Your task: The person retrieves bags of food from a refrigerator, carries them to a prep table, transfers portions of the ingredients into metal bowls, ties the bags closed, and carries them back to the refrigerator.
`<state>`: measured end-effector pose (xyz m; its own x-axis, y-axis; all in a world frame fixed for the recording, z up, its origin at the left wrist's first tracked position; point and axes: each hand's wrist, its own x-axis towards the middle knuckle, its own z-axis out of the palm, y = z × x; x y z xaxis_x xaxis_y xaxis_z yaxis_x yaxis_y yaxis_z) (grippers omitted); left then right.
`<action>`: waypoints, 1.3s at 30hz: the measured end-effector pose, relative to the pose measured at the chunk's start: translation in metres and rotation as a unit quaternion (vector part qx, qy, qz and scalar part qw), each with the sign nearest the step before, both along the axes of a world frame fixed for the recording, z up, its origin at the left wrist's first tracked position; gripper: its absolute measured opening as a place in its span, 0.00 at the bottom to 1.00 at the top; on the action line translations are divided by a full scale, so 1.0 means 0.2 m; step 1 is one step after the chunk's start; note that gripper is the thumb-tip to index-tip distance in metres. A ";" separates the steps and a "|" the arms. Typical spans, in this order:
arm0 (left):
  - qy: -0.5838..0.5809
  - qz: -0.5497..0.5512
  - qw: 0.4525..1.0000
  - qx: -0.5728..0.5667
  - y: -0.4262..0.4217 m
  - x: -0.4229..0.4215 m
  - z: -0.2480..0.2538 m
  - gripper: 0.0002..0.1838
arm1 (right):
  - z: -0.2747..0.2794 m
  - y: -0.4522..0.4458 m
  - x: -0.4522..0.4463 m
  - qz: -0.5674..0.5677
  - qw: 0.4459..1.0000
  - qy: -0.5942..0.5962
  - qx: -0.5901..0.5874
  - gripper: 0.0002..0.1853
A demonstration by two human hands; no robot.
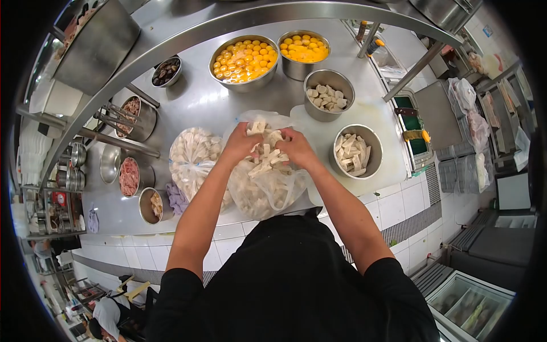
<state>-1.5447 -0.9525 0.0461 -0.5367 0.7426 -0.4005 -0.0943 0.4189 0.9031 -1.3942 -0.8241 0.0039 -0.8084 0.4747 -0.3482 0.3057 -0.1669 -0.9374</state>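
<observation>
An open clear plastic bag (262, 194) full of pale cut strips lies on the steel table in front of me. My left hand (242, 142) is in the bag's mouth, its fingers curled round some pale pieces (258, 127). At the right side of the opening, my right hand (295, 148) has its fingers bent against more strips. A tied bag (196, 149) of pale pieces rests to the left. Right of my hands, a steel pot (356, 151) holds similar strips, and behind it another pot (329, 95) holds round pale pieces.
Two steel containers of egg yolks (243, 61) (304, 52) stand at the back. Pots of meat (129, 176), a small bowl of dark items (167, 72) and a purple cloth (177, 198) are left. A steel shelf rail (228, 12) crosses above. A person (111, 316) is at lower left.
</observation>
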 end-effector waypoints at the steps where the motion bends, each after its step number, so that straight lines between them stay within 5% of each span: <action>1: 0.000 -0.001 1.000 0.000 -0.01 0.00 -0.01 0.30 | 0.01 0.01 0.01 -0.010 0.999 -0.036 -0.014 0.27; 7: 0.116 -0.043 0.985 -0.122 -0.08 -0.03 -0.03 0.33 | 0.19 0.00 0.13 -0.050 0.993 -0.025 -0.106 0.22; 9: 0.308 -0.101 0.940 -0.104 -0.08 -0.05 -0.09 0.37 | 0.27 0.00 0.18 -0.056 0.990 -0.023 -0.125 0.22; 13: 0.234 -0.105 0.955 -0.150 -0.05 0.00 0.03 0.37 | 0.42 0.09 0.37 -0.061 0.979 0.076 -0.177 0.23; 15: 0.267 -0.071 0.950 -0.148 -0.06 -0.03 0.00 0.37 | 0.57 0.18 0.54 -0.097 0.980 0.089 -0.150 0.21; 20: 0.175 -0.064 0.980 -0.075 -0.01 -0.13 -0.08 0.33 | 0.45 0.40 0.80 -0.153 0.987 0.009 -0.044 0.21; 21: 0.178 -0.054 0.982 -0.024 0.01 -0.13 -0.07 0.30 | 0.26 0.50 0.85 -0.061 0.991 -0.069 0.096 0.25; 22: 0.179 -0.056 0.982 -0.023 0.04 -0.13 -0.04 0.30 | 0.27 0.48 0.86 -0.063 0.991 -0.068 0.097 0.25; 23: 0.252 -0.150 0.946 -0.137 0.07 -0.12 0.01 0.30 | 0.31 0.43 0.86 -0.032 0.931 -0.136 0.338 0.27; 24: 0.317 -0.239 0.883 -0.248 0.09 -0.12 0.03 0.30 | 0.35 0.38 0.86 0.003 0.809 -0.195 0.555 0.29; 26: 0.348 -0.231 0.874 -0.249 0.11 -0.12 0.01 0.31 | 0.47 0.32 0.81 -0.055 0.788 -0.201 0.579 0.28; 28: 0.379 -0.224 0.862 -0.252 0.14 -0.12 -0.02 0.32 | 0.62 0.25 0.69 -0.066 0.922 -0.142 0.353 0.24; 30: 0.313 -0.205 0.911 -0.172 0.20 -0.12 -0.06 0.36 | 0.47 0.12 0.52 0.020 0.977 -0.012 0.213 0.22; 32: 0.307 -0.221 0.911 -0.166 0.25 -0.13 -0.15 0.38 | 0.36 0.02 0.28 0.138 0.958 -0.051 0.245 0.19; 35: 0.270 -0.271 0.893 -0.236 0.27 -0.10 -0.04 0.42 | -0.02 -0.06 0.02 0.025 0.921 -0.035 0.387 0.16; 37: 0.237 -0.302 0.869 -0.311 0.26 -0.14 -0.02 0.44 | -0.13 -0.05 -0.09 -0.060 0.841 -0.080 0.532 0.16; 39: 0.299 -0.320 0.841 -0.318 0.24 -0.20 -0.15 0.45 | 0.01 0.01 -0.15 0.048 0.864 -0.141 0.482 0.22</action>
<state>-1.5845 -0.9047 0.0165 -0.3556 0.6944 -0.6256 0.7255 0.6271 0.2836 -1.4238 -0.8227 0.0056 -0.8073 0.5898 -0.0185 0.5139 0.6873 -0.5134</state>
